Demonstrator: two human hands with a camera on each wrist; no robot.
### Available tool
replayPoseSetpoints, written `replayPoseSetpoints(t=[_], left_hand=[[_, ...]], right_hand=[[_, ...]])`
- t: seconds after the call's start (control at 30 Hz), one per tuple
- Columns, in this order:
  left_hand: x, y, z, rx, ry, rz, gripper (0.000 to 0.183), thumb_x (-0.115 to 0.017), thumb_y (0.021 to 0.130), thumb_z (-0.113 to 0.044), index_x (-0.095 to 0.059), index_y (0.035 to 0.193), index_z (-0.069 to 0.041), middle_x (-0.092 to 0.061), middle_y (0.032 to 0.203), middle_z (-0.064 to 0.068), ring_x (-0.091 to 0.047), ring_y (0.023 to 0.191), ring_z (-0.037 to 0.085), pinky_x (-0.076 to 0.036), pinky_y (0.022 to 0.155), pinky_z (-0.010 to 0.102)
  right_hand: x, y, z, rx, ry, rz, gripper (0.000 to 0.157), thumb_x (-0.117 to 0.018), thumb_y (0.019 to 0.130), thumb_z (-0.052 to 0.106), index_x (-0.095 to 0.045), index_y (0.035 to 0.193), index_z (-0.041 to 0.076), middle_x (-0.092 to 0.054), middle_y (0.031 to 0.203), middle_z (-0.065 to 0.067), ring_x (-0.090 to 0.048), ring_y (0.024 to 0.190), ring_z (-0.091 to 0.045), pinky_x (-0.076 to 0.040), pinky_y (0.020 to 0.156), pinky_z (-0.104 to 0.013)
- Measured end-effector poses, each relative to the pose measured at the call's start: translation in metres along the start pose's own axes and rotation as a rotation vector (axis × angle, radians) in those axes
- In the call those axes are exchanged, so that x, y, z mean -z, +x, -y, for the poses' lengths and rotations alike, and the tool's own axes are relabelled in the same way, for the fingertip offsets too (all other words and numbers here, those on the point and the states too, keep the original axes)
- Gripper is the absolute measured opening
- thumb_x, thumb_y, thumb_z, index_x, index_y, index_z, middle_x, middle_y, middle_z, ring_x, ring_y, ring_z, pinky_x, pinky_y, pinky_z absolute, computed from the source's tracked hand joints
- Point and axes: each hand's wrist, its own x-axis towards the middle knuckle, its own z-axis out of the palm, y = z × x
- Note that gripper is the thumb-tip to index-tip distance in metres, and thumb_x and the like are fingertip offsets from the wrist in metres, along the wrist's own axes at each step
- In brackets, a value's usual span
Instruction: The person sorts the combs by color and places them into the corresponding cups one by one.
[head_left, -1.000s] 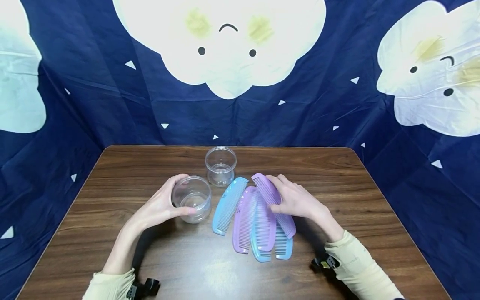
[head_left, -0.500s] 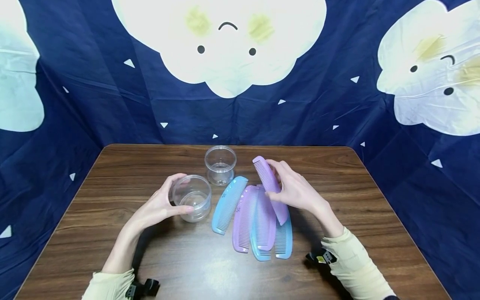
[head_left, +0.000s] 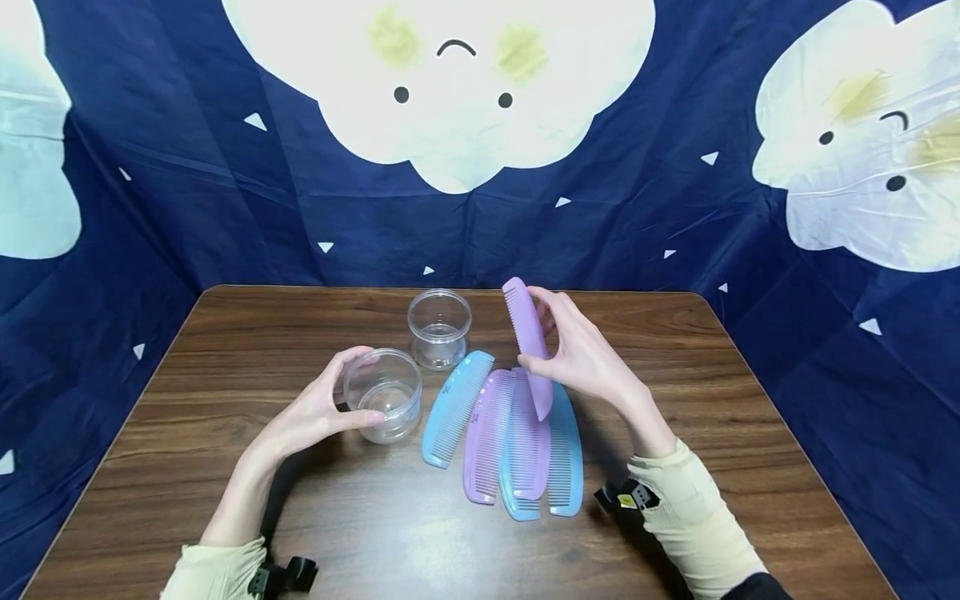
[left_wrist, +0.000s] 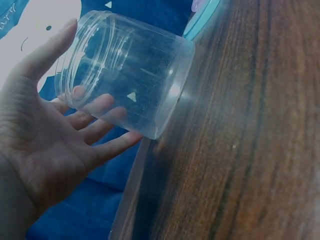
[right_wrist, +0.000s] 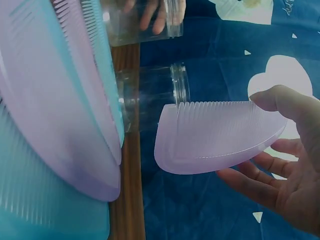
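My left hand [head_left: 322, 408] curls round a clear plastic jar [head_left: 384, 397] standing on the table, thumb on its near side and fingers behind. In the left wrist view the jar [left_wrist: 135, 75] shows nothing inside. My right hand [head_left: 585, 350] pinches a purple comb [head_left: 531, 337] between thumb and fingers, raised over the other combs. The right wrist view shows that comb [right_wrist: 215, 135] with its teeth toward the thumb. Below it several combs lie fanned out and overlapping: a blue comb [head_left: 453, 412] at the left, a purple comb [head_left: 483, 450], and a blue comb [head_left: 566, 458] at the right.
A second clear jar [head_left: 440, 333] stands behind the first, just beyond the left blue comb. The wooden table [head_left: 225, 375] ends at a navy cloth backdrop [head_left: 465, 233] with cloud prints.
My right hand has lifted the purple comb off the right side of the pile, moving up, away from me and slightly left. My left hand keeps its hold on the jar.
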Motion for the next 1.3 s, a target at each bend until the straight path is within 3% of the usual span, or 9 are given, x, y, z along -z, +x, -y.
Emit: replayPoseSetpoints(t=[0.13,0.27,0.33,0.47,0.6,0.8,0.93,1.2,1.3], left_hand=[[0.0,0.0,0.001,-0.008,0.001,0.007,0.086,-0.083,0.088,-0.033,-0.03,0.155,-0.027,-0.043,0.16,0.01,-0.045,0.146,0.035,-0.04,0.11,0.024],[0.0,0.0,0.002,-0.026,-0.014,0.014,0.086,-0.082,0.089,-0.03,-0.03,0.157,-0.025,-0.043,0.16,0.011,-0.045,0.146,0.035,-0.043,0.109,0.023],[0.0,0.0,0.003,-0.03,-0.023,0.022,0.087,-0.082,0.09,-0.029,-0.029,0.158,-0.023,-0.043,0.161,0.012,-0.044,0.146,0.035,-0.044,0.111,0.029],[0.0,-0.002,0.003,-0.036,-0.044,0.033,0.087,-0.081,0.091,-0.027,-0.027,0.159,-0.021,-0.041,0.162,0.012,-0.042,0.147,0.036,-0.043,0.111,0.056],[0.001,-0.003,0.004,-0.043,-0.055,0.035,0.086,-0.08,0.091,-0.025,-0.027,0.159,-0.025,-0.04,0.162,0.013,-0.041,0.147,0.038,-0.041,0.109,0.064],[-0.001,-0.001,0.003,-0.054,-0.064,0.044,0.088,-0.08,0.091,-0.024,-0.026,0.16,-0.019,-0.04,0.162,0.014,-0.042,0.147,0.04,-0.043,0.108,0.065],[-0.002,0.001,0.003,-0.055,-0.063,0.046,0.087,-0.08,0.091,-0.026,-0.027,0.16,-0.024,-0.04,0.162,0.013,-0.043,0.147,0.039,-0.043,0.108,0.064],[-0.001,-0.001,0.006,-0.061,-0.033,0.036,0.087,-0.08,0.091,-0.026,-0.027,0.16,-0.02,-0.042,0.161,0.013,-0.045,0.145,0.037,-0.05,0.108,0.042],[-0.001,-0.002,0.006,-0.062,-0.042,0.036,0.087,-0.08,0.091,-0.025,-0.027,0.16,-0.023,-0.042,0.161,0.013,-0.045,0.145,0.038,-0.049,0.108,0.047]], right_hand=[[0.0,0.005,0.002,0.02,0.015,-0.03,0.095,-0.086,0.08,0.027,-0.032,0.157,0.027,-0.053,0.12,0.0,-0.059,0.104,-0.017,-0.057,0.076,-0.031],[0.0,0.01,0.006,0.025,0.047,-0.057,0.095,-0.086,0.08,0.025,-0.031,0.158,0.027,-0.052,0.122,-0.001,-0.057,0.105,-0.016,-0.058,0.065,-0.028],[0.0,0.014,0.009,0.024,0.077,-0.066,0.095,-0.086,0.081,0.024,-0.03,0.158,0.028,-0.052,0.124,-0.001,-0.056,0.105,-0.015,-0.059,0.065,-0.026],[-0.002,0.022,0.018,0.025,0.137,-0.086,0.096,-0.087,0.081,0.021,-0.03,0.158,0.031,-0.05,0.126,-0.001,-0.057,0.106,-0.015,-0.061,0.067,-0.024],[-0.003,0.03,0.03,0.029,0.176,-0.105,0.097,-0.088,0.08,0.02,-0.031,0.157,0.033,-0.049,0.128,0.0,-0.059,0.106,-0.014,-0.062,0.068,-0.023],[-0.003,0.039,0.046,0.05,0.227,-0.127,0.097,-0.088,0.079,0.019,-0.031,0.156,0.034,-0.049,0.127,-0.001,-0.059,0.105,-0.015,-0.062,0.068,-0.026],[-0.006,0.044,0.056,0.062,0.251,-0.138,0.097,-0.088,0.079,0.017,-0.033,0.156,0.034,-0.049,0.127,-0.001,-0.058,0.104,-0.016,-0.064,0.069,-0.029],[-0.019,0.054,0.075,0.1,0.273,-0.122,0.098,-0.089,0.079,0.018,-0.032,0.157,0.032,-0.049,0.128,-0.001,-0.059,0.104,-0.016,-0.064,0.071,-0.029],[-0.023,0.057,0.08,0.113,0.276,-0.117,0.097,-0.088,0.08,0.018,-0.031,0.158,0.029,-0.049,0.129,-0.002,-0.059,0.105,-0.016,-0.064,0.073,-0.03]])
